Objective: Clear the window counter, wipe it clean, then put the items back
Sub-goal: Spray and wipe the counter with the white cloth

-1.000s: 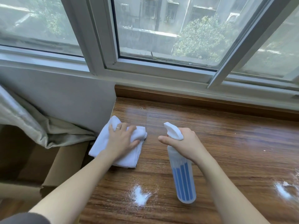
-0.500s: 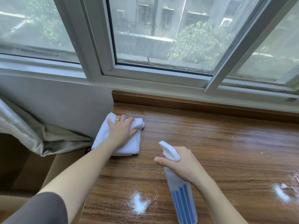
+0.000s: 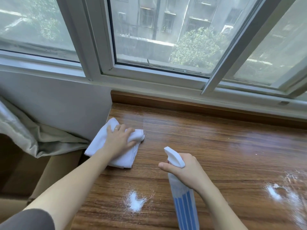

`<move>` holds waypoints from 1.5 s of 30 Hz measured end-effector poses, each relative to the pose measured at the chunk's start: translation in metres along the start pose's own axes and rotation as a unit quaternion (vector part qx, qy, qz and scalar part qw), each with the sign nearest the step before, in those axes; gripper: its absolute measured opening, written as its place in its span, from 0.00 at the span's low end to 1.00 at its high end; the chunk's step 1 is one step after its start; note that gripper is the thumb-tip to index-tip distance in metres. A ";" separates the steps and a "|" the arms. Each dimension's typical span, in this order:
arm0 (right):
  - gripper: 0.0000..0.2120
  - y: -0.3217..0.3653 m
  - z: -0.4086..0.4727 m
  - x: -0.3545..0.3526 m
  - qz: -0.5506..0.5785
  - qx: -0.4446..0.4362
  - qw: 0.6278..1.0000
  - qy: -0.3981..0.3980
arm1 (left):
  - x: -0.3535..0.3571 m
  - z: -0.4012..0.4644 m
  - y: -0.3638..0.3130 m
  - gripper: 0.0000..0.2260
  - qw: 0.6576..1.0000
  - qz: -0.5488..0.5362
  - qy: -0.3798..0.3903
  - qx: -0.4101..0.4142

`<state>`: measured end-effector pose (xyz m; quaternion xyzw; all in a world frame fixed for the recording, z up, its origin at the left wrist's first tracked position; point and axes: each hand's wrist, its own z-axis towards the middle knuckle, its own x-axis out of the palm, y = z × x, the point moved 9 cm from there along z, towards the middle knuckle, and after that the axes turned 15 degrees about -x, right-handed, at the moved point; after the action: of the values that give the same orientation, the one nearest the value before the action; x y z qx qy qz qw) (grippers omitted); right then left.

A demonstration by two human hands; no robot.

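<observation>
I am seeing the spray bottle (image 3: 182,191) tilted over the wooden window counter (image 3: 216,146), its long axis running from the white trigger head at the top down towards the near edge, nozzle pointing up and to the left, towards the cloth and the corner of the wall; my right hand (image 3: 184,171) is wrapping round its neck just under the head, index finger stretching out across the front. The bottle body is translucent with blue vertical stripes, and I cannot tell how much liquid it is holding; no brand or lettering is readable from here. My left hand (image 3: 119,140), a ring showing on one finger, is lying on top of the folded white cloth (image 3: 103,143), fingers bending over its bunched far edge and gripping it, at the left end of the counter right by the wall. A small heap of white powder (image 3: 135,202) is sitting near the front edge between my forearms, and a second smeared white patch (image 3: 275,193) is lying well to the right. A grey curtain (image 3: 25,135) is bunching beside the counter below the window frame (image 3: 149,80)
</observation>
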<state>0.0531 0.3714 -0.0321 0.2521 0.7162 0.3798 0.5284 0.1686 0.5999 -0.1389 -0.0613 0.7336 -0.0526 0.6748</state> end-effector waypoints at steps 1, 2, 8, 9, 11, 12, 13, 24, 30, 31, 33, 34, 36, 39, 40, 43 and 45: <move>0.32 -0.001 -0.002 -0.001 -0.001 0.000 1.000 0.001 | 0.003 -0.013 0.001 0.28 1.000 0.001 -0.007 0.005; 0.32 -0.001 -0.004 -0.001 -0.002 -0.002 1.000 0.003 | 0.005 -0.025 0.002 0.27 1.000 0.005 -0.015 0.009; 0.28 0.003 -0.020 -0.004 -0.005 -0.032 0.999 0.017 | 0.004 -0.058 0.004 0.27 1.000 0.010 0.005 -0.015; 0.28 0.004 -0.024 -0.005 -0.007 -0.037 0.999 0.019 | 0.003 -0.060 0.005 0.30 0.999 0.021 0.021 -0.035; 0.29 0.003 -0.034 -0.003 -0.009 -0.040 0.999 0.029 | 0.003 -0.068 0.014 0.37 0.992 0.051 0.061 -0.096; 0.30 0.002 -0.039 -0.001 -0.009 -0.040 0.998 0.036 | 0.005 -0.072 0.019 0.40 0.987 0.061 0.079 -0.126; 0.30 0.000 -0.044 0.001 -0.008 -0.041 0.998 0.045 | 0.005 -0.077 0.023 0.42 0.982 0.070 0.092 -0.148; 0.33 0.003 -0.080 0.035 -0.007 -0.016 0.997 0.072 | 0.004 -0.078 0.024 0.38 0.975 0.050 0.151 -0.153; 0.30 0.002 -0.091 0.064 0.012 0.024 0.998 0.053 | 0.005 -0.061 0.032 0.33 0.981 0.051 0.138 -0.124; 0.31 0.000 -0.093 0.069 0.016 0.029 0.998 0.052 | 0.005 -0.057 0.033 0.32 0.982 0.051 0.140 -0.120; 0.32 -0.001 -0.097 0.078 0.013 0.039 0.998 0.051 | 0.005 -0.050 0.033 0.31 0.981 0.053 0.147 -0.112; 0.33 -0.003 -0.100 0.083 0.010 0.044 0.998 0.051 | 0.005 -0.049 0.033 0.31 0.981 0.053 0.150 -0.109; 0.34 -0.004 -0.105 0.091 0.009 0.051 0.998 0.047 | 0.006 -0.048 0.034 0.32 0.981 0.052 0.155 -0.105; 0.36 -0.003 -0.108 0.098 0.027 0.055 0.998 0.029 | 0.007 -0.052 0.034 0.35 0.980 0.043 0.168 -0.102; 0.36 -0.003 -0.109 0.099 0.035 0.056 0.998 0.021 | 0.007 -0.054 0.034 0.36 0.980 0.042 0.171 -0.097; 0.34 0.002 -0.109 0.098 0.039 0.052 0.998 0.010 | 0.006 -0.061 0.036 0.38 0.980 0.043 0.173 -0.085; 0.33 0.003 -0.110 0.100 0.038 0.050 0.998 0.006 | 0.004 -0.066 0.037 0.40 0.979 0.046 0.181 -0.078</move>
<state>-0.0826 0.4190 -0.0689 0.3030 0.7270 0.3651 0.4962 0.1015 0.6357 -0.1431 -0.0691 0.8473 0.0258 0.5260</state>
